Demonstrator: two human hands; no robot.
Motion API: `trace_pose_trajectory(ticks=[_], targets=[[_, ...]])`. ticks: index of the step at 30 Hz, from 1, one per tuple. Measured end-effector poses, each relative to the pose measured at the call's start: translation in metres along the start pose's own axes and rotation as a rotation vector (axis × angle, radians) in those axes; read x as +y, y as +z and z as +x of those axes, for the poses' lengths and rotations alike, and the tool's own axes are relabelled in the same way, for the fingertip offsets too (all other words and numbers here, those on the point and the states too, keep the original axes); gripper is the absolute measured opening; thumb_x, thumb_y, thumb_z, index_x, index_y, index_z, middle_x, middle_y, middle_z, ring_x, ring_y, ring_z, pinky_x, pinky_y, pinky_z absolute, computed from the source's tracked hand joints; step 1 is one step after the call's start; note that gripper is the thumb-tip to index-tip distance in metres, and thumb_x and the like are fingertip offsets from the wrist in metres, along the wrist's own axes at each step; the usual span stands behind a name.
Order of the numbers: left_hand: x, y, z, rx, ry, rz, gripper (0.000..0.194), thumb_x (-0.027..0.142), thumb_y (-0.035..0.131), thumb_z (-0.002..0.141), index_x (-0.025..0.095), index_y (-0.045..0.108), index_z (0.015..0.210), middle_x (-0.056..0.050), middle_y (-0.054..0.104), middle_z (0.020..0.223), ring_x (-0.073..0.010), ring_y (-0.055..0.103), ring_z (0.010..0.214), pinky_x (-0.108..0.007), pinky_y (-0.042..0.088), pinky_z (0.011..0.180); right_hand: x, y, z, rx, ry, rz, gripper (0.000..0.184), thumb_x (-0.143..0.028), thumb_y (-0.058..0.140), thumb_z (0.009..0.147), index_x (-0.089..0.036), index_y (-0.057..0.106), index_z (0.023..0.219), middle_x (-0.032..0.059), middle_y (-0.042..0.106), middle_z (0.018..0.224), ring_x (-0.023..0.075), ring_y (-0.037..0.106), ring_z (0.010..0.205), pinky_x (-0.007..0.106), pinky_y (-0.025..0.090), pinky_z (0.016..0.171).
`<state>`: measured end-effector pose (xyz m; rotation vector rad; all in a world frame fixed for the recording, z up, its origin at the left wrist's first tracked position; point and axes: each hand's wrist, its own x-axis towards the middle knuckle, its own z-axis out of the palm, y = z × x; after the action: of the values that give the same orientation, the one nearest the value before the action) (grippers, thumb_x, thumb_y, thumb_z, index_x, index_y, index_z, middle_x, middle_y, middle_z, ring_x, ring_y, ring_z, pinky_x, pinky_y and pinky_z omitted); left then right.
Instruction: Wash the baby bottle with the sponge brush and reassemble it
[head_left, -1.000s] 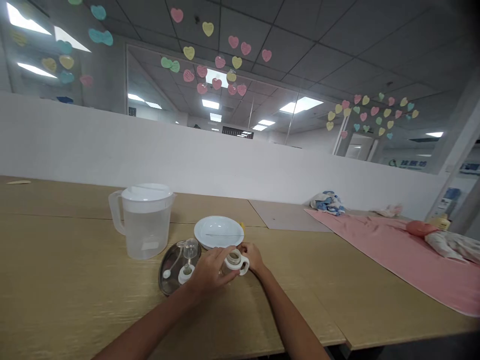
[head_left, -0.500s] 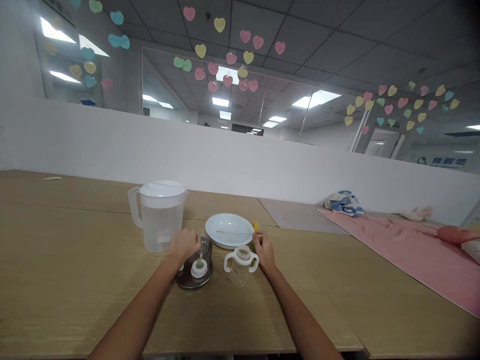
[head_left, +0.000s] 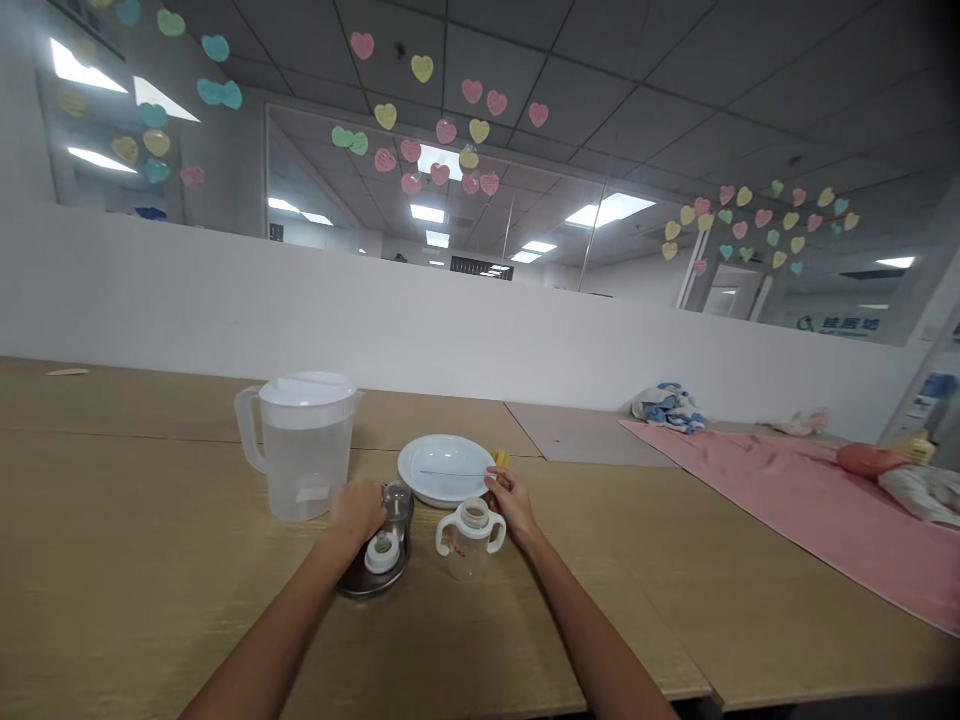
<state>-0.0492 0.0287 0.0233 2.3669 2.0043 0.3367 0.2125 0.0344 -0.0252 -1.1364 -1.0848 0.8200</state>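
A clear baby bottle [head_left: 470,540] with white side handles stands open-topped on the wooden table. My right hand [head_left: 510,502] is just right of it, fingers curled at the rim of a white plate [head_left: 444,468], near something yellow; whether it grips anything is unclear. My left hand [head_left: 358,508] rests closed over the left part of a round metal tray [head_left: 369,580], beside a small clear cap [head_left: 396,497] and a white nipple ring [head_left: 382,552] lying on the tray. What the left fingers hold is hidden.
A white-lidded clear pitcher [head_left: 303,446] of water stands left of the tray. A pink cloth [head_left: 780,500] with baby clothes covers the table's right side. A white partition [head_left: 450,330] runs along the back edge of the table.
My left hand left the bottle and moved to the tray. My right hand let go of the bottle and shifted right to the plate's edge. The bottle now stands alone.
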Motion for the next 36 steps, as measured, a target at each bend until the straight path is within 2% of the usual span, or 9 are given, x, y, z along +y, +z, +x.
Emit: trace_pose_trajectory(ticks=[7,12,14,18,20,23,31,34,36], targets=[[0.008,-0.032,-0.01,0.221,-0.091,0.047,0.034,0.026,0.032,0.084,0.009,0.059,0.095,-0.018,0.068,0.08,-0.031,0.066,0.079,-0.036,0.046,0.064,0.001,-0.002,0.004,0.043,0.078,0.105,0.048,-0.024,0.068,0.057,-0.009,0.06,0.102,-0.0093,0.045,0.041,0.0047,0.035,0.033,0.018,0.026,0.034],[0.012,-0.037,-0.013,0.415,-0.104,-0.021,0.034,0.031,0.025,0.088,0.013,0.053,0.097,-0.013,0.067,0.069,-0.0295,0.066,0.066,-0.033,0.044,0.055,0.004,-0.009,0.006,0.037,0.086,0.113,0.041,-0.021,0.064,0.057,-0.01,0.062,0.097,-0.0105,0.043,0.038,0.0042,0.033,0.029,0.017,0.024,0.031],[0.012,-0.033,-0.013,0.494,-0.055,-0.145,0.031,0.032,0.027,0.088,0.015,0.051,0.096,-0.012,0.069,0.074,-0.0271,0.066,0.067,-0.031,0.044,0.055,0.003,-0.011,0.006,0.022,0.081,0.128,0.037,-0.021,0.063,0.056,-0.012,0.063,0.092,-0.0108,0.042,0.038,0.0039,0.031,0.028,0.017,0.023,0.03],[0.015,-0.018,-0.009,0.602,0.124,-0.564,0.022,0.032,0.032,0.087,0.018,0.048,0.094,-0.009,0.07,0.09,-0.021,0.067,0.078,-0.027,0.047,0.062,-0.001,-0.011,0.004,-0.009,0.085,0.153,0.023,-0.021,0.062,0.056,-0.014,0.062,0.078,-0.0111,0.04,0.036,0.0028,0.027,0.027,0.017,0.019,0.03],[0.02,-0.009,-0.008,0.591,0.227,-0.699,0.022,0.033,0.033,0.087,0.019,0.047,0.095,-0.009,0.07,0.094,-0.02,0.066,0.084,-0.028,0.048,0.068,-0.003,-0.011,0.003,-0.016,0.098,0.165,0.018,-0.022,0.062,0.056,-0.015,0.06,0.072,-0.0112,0.038,0.034,0.0029,0.026,0.028,0.017,0.017,0.03],[0.027,0.004,-0.008,0.495,0.329,-0.744,0.023,0.033,0.032,0.088,0.019,0.047,0.098,-0.009,0.069,0.098,-0.02,0.066,0.088,-0.03,0.048,0.074,-0.004,-0.01,0.002,-0.024,0.11,0.189,0.018,-0.028,0.062,0.058,-0.015,0.059,0.07,-0.011,0.036,0.033,0.0036,0.027,0.028,0.017,0.017,0.03],[0.036,0.015,-0.015,0.303,0.318,-0.348,0.024,0.027,0.029,0.09,0.015,0.049,0.095,-0.009,0.067,0.076,-0.0206,0.065,0.07,-0.028,0.043,0.062,-0.001,-0.009,0.0,-0.024,0.067,0.161,0.036,-0.045,0.067,0.062,-0.012,0.063,0.077,-0.0104,0.035,0.034,0.0037,0.025,0.029,0.018,0.016,0.031],[0.037,0.013,-0.017,0.328,0.329,-0.248,0.025,0.026,0.028,0.091,0.015,0.05,0.094,-0.008,0.065,0.075,-0.0199,0.063,0.07,-0.027,0.041,0.061,0.002,-0.01,0.002,0.002,0.03,0.102,0.042,-0.053,0.065,0.064,-0.012,0.065,0.073,-0.0095,0.036,0.034,0.0043,0.025,0.03,0.02,0.017,0.032],[0.038,0.011,-0.019,0.384,0.35,-0.206,0.026,0.026,0.028,0.091,0.016,0.051,0.09,-0.008,0.064,0.076,-0.0201,0.062,0.074,-0.028,0.042,0.065,0.002,-0.011,0.004,0.054,-0.003,0.078,0.045,-0.054,0.065,0.063,-0.012,0.067,0.078,-0.007,0.045,0.039,0.0054,0.031,0.034,0.02,0.022,0.034]])
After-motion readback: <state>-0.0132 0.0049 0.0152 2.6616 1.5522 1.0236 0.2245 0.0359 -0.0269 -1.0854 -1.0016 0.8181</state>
